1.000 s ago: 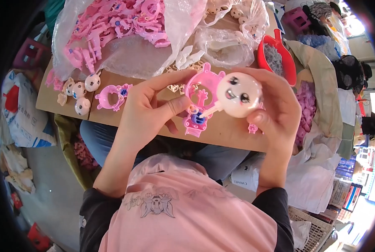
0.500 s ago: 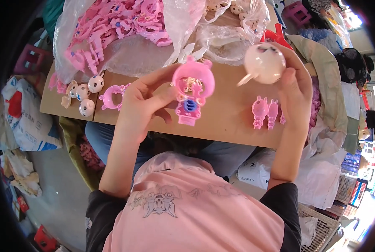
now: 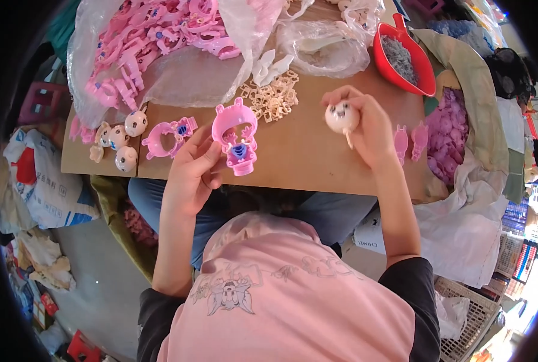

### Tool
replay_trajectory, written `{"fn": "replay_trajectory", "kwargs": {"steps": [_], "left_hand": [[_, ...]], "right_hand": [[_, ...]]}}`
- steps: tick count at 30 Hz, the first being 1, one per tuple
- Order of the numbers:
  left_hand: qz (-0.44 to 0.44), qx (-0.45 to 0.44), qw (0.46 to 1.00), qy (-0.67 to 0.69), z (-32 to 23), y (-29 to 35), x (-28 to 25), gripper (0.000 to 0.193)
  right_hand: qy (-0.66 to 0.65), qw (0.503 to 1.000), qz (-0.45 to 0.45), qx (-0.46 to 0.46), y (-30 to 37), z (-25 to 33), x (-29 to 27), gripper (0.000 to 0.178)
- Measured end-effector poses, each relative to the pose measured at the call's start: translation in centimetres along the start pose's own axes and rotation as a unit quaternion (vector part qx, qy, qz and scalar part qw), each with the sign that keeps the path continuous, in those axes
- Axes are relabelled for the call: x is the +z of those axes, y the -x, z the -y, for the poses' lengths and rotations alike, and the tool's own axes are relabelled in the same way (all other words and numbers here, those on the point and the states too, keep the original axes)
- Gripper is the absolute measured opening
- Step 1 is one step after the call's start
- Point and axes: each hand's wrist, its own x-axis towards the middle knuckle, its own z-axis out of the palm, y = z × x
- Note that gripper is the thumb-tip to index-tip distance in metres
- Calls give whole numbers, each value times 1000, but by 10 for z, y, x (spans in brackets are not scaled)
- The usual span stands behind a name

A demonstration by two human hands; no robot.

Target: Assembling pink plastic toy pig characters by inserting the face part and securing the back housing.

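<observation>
Left hand [image 3: 190,169] pinches a pink frame [image 3: 242,161] by its left side, thumb against fingers. Right hand [image 3: 368,123] grasps a white ball [image 3: 340,119] with a printed face, fingers curled round its far and right sides. Ball sits right of the frame, well apart, over the worktop [image 3: 299,163]; right hand is nearer to it. Frame's long axis runs near-to-far, eared ring at the far end, stub toward the person; ball's thin stem also points toward the person, slightly right. Frame: glossy molded plastic, open ring, blue insert. Ball: smooth, shiny, round. Small beige parts [image 3: 275,96] heap beyond, between both hands. Flat pink pieces [image 3: 401,143] lie beside the right forearm. Second pink frame [image 3: 154,145] lies just beside the left hand.
</observation>
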Motion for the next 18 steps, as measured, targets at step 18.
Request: {"fn": "replay_trajectory", "kwargs": {"steps": [18], "left_hand": [[70,215,961,-156,-11,-9,16,57]], "right_hand": [[261,949,166,60,-7,22,75,28]]}}
